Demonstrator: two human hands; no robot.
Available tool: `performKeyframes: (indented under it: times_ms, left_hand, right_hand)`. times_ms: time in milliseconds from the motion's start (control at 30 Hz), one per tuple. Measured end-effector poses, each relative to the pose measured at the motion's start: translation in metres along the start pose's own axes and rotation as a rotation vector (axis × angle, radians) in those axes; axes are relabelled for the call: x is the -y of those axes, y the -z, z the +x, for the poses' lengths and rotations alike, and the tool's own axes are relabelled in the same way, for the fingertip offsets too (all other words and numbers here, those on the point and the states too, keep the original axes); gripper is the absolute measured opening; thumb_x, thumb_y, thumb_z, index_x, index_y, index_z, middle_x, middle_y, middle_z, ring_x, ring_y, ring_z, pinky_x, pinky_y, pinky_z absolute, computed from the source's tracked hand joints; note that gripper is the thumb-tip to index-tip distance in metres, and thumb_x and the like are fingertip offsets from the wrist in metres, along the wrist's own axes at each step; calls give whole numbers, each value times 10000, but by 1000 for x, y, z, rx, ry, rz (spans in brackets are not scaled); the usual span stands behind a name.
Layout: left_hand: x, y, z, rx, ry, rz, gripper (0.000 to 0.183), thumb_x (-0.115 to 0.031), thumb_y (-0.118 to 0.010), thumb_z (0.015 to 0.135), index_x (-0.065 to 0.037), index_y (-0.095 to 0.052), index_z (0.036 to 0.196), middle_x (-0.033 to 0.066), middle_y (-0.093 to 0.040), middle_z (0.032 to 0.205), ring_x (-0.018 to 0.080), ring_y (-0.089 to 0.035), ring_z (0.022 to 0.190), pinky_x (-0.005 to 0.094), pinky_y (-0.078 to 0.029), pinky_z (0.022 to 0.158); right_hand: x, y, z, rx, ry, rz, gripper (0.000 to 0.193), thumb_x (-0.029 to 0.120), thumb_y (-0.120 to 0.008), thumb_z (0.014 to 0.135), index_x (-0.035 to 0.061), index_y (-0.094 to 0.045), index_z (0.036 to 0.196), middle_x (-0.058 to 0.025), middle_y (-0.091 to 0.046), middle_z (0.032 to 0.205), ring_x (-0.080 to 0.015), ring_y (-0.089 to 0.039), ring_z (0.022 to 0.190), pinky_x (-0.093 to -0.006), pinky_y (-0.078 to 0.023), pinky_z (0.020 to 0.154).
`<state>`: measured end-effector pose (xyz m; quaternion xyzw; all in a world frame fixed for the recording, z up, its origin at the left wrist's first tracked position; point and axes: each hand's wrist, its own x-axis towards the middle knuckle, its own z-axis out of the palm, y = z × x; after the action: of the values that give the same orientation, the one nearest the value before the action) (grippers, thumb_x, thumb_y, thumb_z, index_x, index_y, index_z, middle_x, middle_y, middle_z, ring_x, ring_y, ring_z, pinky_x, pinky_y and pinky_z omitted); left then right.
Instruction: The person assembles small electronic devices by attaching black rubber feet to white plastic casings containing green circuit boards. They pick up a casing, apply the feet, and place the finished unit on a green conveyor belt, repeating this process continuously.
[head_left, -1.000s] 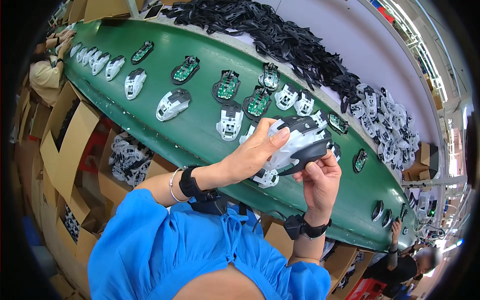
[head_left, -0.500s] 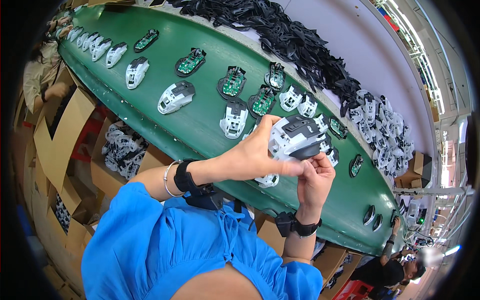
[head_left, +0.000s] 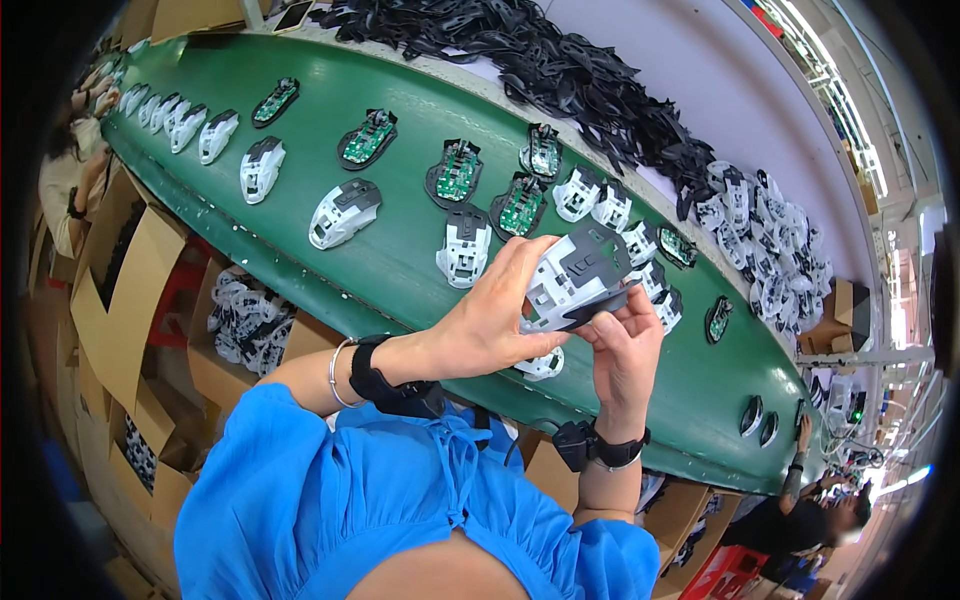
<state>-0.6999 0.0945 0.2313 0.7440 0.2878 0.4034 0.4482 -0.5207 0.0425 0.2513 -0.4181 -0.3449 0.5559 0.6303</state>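
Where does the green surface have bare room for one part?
A wide bare patch of the green surface lies between the right hand and two dark parts at the far right. A smaller one separates the slanted shell from the straighter shell by the left hand. Beyond the held shell it is crowded with white shells and green circuit boards.

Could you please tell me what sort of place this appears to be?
It appears to be a factory assembly line, perhaps for computer mice: circuit boards and mouse-shaped shells are spread along a long green work surface, with a heap of black parts along its far edge.
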Motion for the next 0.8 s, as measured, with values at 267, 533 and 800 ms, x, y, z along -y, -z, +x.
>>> performKeyframes:
  times_ms: [267, 533, 800]
  left_hand:
    - [2, 6, 6, 22, 20, 14, 851, -203, -816, 678, 43, -339, 1338, 183, -506, 1169, 310, -517, 1111, 388, -416, 949]
    - [10, 13, 13, -24, -31, -91, 855, -147, -860, 615, 46, -418, 1322, 146, -510, 1269, 225, -537, 1154, 333, -457, 956]
    - [15, 15, 18, -89, -148, 30, 768, -195, -869, 570, 60, -535, 1212, 181, -609, 1137, 230, -619, 1028, 336, -503, 869]
  right_hand:
    - [-9, 2, 8, 44, -97, 73, 425, -6, -696, 798, -58, -514, 1179, -156, -643, 1044, -209, -651, 924, -344, -551, 817]
    - [-12, -4, 13, 14, -9, 133, 403, 20, -694, 806, -28, -534, 1173, -111, -646, 1051, -170, -631, 950, -305, -501, 858]
    - [-20, -7, 8, -7, 45, 192, 360, 5, -684, 805, -10, -550, 1139, -95, -645, 1036, -158, -631, 909, -291, -503, 821]
